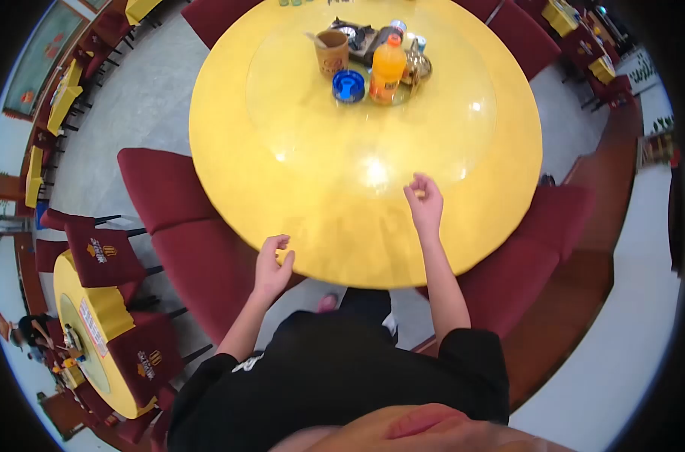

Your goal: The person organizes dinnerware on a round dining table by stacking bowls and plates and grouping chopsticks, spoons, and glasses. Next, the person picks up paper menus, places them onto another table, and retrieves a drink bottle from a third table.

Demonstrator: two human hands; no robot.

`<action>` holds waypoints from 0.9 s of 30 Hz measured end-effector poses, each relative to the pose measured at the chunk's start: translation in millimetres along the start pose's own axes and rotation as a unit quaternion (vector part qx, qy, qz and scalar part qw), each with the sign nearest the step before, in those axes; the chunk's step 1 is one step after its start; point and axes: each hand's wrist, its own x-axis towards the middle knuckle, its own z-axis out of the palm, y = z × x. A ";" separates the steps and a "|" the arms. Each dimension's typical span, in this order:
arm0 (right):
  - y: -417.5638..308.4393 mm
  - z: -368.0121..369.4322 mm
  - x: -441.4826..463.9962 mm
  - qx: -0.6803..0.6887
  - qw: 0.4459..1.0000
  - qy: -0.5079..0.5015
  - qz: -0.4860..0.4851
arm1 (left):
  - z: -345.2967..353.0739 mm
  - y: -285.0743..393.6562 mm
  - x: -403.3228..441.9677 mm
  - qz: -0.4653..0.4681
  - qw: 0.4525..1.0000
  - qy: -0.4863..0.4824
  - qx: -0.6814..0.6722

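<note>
My left hand (273,267) is held over the near left edge of a round yellow table (335,248), thumb and fingers apart, with nothing in it. Farther forward, above the table's right half, my right hand (425,202) has loosely curled fingers with a gap at the thumb and holds nothing. The nearest items lie beyond both hands on the glass turntable (305,135): an orange drink bottle (388,69), a blue round ashtray-like dish (348,87), a brown paper cup (332,56) with a stick in it, and a shiny gold-coloured pot (418,68).
Behind the bottle sits a dark tray (363,44) with small items. Dark red chairs stand close on the left (199,264) and right (508,279) of my body. Another yellow table (128,399) with chairs is at the lower left, near a person in dark clothes (35,329).
</note>
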 end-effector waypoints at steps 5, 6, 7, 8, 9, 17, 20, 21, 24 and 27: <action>-27.1 70.6 222.6 -0.085 0.974 0.078 -0.195 | 84.1 75.6 108.2 0.045 0.995 -0.022 -0.087; -30.7 89.3 253.5 -0.081 0.974 0.076 -0.197 | 98.9 82.0 117.3 0.045 0.995 -0.017 -0.084; -33.9 107.0 275.6 -0.091 0.967 0.099 -0.217 | 112.3 86.8 116.1 0.007 0.991 -0.023 -0.131; -34.7 119.1 287.7 -0.103 0.959 0.120 -0.234 | 120.6 89.2 110.6 -0.032 0.983 -0.029 -0.179; -35.4 125.9 294.0 -0.102 0.960 0.116 -0.234 | 125.2 90.2 103.9 -0.036 0.983 -0.026 -0.179; -27.6 116.7 266.4 0.017 0.986 0.050 -0.156 | 122.3 65.5 68.3 -0.194 0.969 -0.052 -0.141; -31.5 67.8 164.9 0.176 0.983 -0.053 -0.017 | 117.3 33.5 60.1 -0.293 0.904 0.003 -0.312; -32.4 54.7 121.7 0.232 0.970 -0.073 0.010 | 113.0 32.3 53.8 -0.299 0.900 0.012 -0.317; -44.5 42.0 -12.6 0.315 0.931 -0.157 0.102 | 101.0 36.5 21.4 -0.523 0.694 -0.045 -0.493; -93.8 54.9 -101.7 0.234 0.889 -0.341 0.195 | 71.4 21.8 -34.8 -0.468 0.482 -0.128 -0.729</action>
